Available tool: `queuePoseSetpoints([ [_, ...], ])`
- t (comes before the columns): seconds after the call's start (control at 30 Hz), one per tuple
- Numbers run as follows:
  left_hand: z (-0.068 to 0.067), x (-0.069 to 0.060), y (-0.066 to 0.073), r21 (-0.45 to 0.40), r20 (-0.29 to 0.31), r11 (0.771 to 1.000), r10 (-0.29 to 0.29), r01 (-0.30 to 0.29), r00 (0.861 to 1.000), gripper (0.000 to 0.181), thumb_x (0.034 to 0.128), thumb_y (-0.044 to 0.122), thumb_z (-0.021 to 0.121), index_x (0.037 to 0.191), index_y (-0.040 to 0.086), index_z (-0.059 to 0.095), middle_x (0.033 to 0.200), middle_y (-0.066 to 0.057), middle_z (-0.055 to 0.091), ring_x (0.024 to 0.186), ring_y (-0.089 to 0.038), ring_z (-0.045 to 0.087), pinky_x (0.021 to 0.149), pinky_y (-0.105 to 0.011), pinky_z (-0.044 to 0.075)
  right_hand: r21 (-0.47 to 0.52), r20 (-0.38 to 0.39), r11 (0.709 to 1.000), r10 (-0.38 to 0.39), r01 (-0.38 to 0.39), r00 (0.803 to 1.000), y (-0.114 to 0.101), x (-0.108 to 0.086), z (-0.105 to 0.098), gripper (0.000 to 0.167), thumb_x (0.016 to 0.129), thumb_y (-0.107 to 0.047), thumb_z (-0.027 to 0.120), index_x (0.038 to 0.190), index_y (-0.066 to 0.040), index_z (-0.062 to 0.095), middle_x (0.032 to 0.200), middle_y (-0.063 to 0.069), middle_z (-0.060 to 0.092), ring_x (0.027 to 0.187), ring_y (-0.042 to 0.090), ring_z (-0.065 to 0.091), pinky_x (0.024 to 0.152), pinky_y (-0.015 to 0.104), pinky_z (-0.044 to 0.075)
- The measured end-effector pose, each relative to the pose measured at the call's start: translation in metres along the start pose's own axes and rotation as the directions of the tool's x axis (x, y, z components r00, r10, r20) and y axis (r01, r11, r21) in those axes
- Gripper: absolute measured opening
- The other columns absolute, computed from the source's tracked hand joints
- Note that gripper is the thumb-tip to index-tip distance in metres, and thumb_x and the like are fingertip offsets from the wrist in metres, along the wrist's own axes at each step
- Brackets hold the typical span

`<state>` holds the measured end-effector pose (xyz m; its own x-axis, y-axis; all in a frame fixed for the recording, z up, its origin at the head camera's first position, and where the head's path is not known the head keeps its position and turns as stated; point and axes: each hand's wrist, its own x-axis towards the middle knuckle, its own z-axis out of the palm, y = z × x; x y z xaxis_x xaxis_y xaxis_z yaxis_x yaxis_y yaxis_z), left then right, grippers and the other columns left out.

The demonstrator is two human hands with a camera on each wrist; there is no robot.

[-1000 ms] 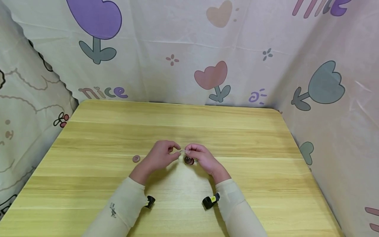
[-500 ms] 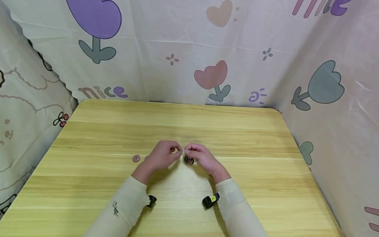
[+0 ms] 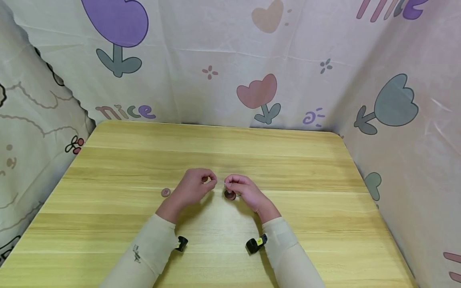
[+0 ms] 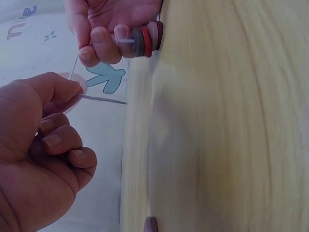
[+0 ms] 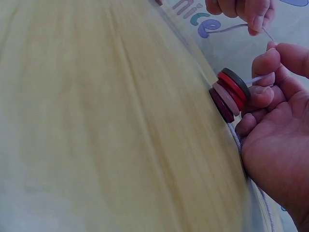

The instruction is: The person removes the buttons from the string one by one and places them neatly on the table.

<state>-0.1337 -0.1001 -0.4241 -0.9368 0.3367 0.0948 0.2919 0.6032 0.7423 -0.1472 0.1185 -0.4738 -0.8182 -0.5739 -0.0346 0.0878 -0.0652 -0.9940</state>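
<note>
Several buttons (image 5: 229,94), in dark, red, pink and maroon, are stacked on a thin pale string (image 4: 104,99). My left hand (image 3: 194,187) pinches this string between thumb and forefinger, and a short loose end sticks out past the fingertips in the left wrist view. Just to its right, my right hand (image 3: 246,192) pinches the same string, with the stack hanging below its fingertips close to the table. A short stretch of string spans the gap between the hands. More string trails from the stack's other side beneath the right hand in the right wrist view.
One loose pinkish-brown button (image 3: 165,193) lies on the wooden table (image 3: 288,160), left of my left hand. A printed cloth (image 3: 201,36) stands behind the table and along both sides.
My left fingers came together on the string beside the right fingertips, then moved left, widening the gap between the hands. The right hand and the stack stay nearly in place.
</note>
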Motion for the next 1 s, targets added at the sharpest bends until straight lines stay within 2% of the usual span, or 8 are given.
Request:
queuePoseSetpoints([
  [0.17, -0.004, -0.002, -0.002, 0.009, -0.031, 1.000, -0.005, 0.005, 0.999, 0.009, 0.0931, 0.010, 0.066, 0.089, 0.009, 0.074, 0.077, 0.003, 0.057, 0.067, -0.015, 0.043, 0.066, -0.035, 0.041, 0.005, 0.005, 1.000, -0.009, 0.009, 1.000, 0.000, 0.000, 0.000, 0.032, 0.101, -0.016, 0.054, 0.100, 0.016, 0.050, 0.079, 0.014, 0.048, 0.070, 0.026, 0.044, 0.065, 0.034, 0.040],
  [0.33, -0.008, -0.003, -0.005, 0.011, -0.048, 1.000, -0.002, 0.003, 0.999, 0.009, 0.0931, 0.010, 0.067, 0.089, 0.008, 0.074, 0.069, 0.003, 0.049, 0.065, -0.015, 0.042, 0.066, -0.036, 0.040, 0.005, 0.016, 1.000, -0.004, 0.004, 1.000, 0.000, 0.000, -0.001, 0.025, 0.100, -0.013, 0.054, 0.097, 0.011, 0.054, 0.079, 0.012, 0.050, 0.067, 0.023, 0.043, 0.062, 0.032, 0.038],
  [0.53, -0.012, -0.005, -0.006, -0.006, -0.064, 1.000, -0.010, 0.010, 0.998, 0.008, 0.0930, 0.010, 0.067, 0.089, 0.008, 0.075, 0.067, 0.002, 0.046, 0.064, -0.016, 0.041, 0.066, -0.036, 0.039, 0.012, 0.010, 1.000, 0.009, -0.009, 1.000, -0.002, 0.000, -0.002, 0.015, 0.097, -0.011, 0.055, 0.094, 0.004, 0.058, 0.081, 0.012, 0.054, 0.066, 0.020, 0.042, 0.059, 0.029, 0.036],
  [0.67, -0.012, -0.005, -0.007, -0.009, -0.059, 1.000, -0.003, 0.003, 0.998, 0.008, 0.0931, 0.009, 0.068, 0.089, 0.008, 0.074, 0.066, 0.002, 0.044, 0.064, -0.016, 0.040, 0.065, -0.035, 0.038, 0.033, 0.018, 0.999, 0.007, -0.008, 1.000, -0.002, 0.000, -0.002, 0.017, 0.096, -0.009, 0.055, 0.094, 0.009, 0.055, 0.079, 0.009, 0.054, 0.064, 0.019, 0.041, 0.058, 0.028, 0.034],
  [0.77, -0.013, -0.006, -0.006, -0.002, -0.059, 1.000, -0.021, 0.020, 0.998, 0.008, 0.0932, 0.010, 0.068, 0.089, 0.009, 0.074, 0.066, 0.002, 0.044, 0.064, -0.016, 0.040, 0.064, -0.035, 0.037, 0.040, 0.023, 0.999, 0.005, -0.006, 1.000, -0.001, 0.000, -0.002, 0.021, 0.094, -0.008, 0.055, 0.095, 0.013, 0.053, 0.078, 0.008, 0.054, 0.062, 0.018, 0.041, 0.057, 0.028, 0.033],
  [0.9, -0.014, -0.007, -0.006, 0.003, -0.064, 0.999, -0.033, 0.034, 0.997, 0.007, 0.0934, 0.010, 0.068, 0.090, 0.009, 0.074, 0.068, 0.001, 0.045, 0.065, -0.017, 0.042, 0.064, -0.036, 0.036, 0.033, 0.032, 0.999, 0.003, -0.004, 0.999, -0.001, 0.000, -0.003, 0.017, 0.095, -0.008, 0.056, 0.094, 0.010, 0.055, 0.078, 0.009, 0.055, 0.063, 0.019, 0.040, 0.058, 0.029, 0.033],
  [1.0, -0.015, -0.007, -0.006, -0.001, -0.071, 1.000, -0.021, 0.021, 0.997, 0.006, 0.0930, 0.009, 0.068, 0.089, 0.009, 0.074, 0.068, 0.000, 0.045, 0.067, -0.017, 0.042, 0.065, -0.035, 0.037, 0.019, 0.047, 1.000, 0.001, -0.002, 0.999, -0.001, -0.001, -0.005, 0.016, 0.096, -0.008, 0.057, 0.094, 0.007, 0.059, 0.080, 0.013, 0.056, 0.062, 0.021, 0.038, 0.058, 0.030, 0.033],
])
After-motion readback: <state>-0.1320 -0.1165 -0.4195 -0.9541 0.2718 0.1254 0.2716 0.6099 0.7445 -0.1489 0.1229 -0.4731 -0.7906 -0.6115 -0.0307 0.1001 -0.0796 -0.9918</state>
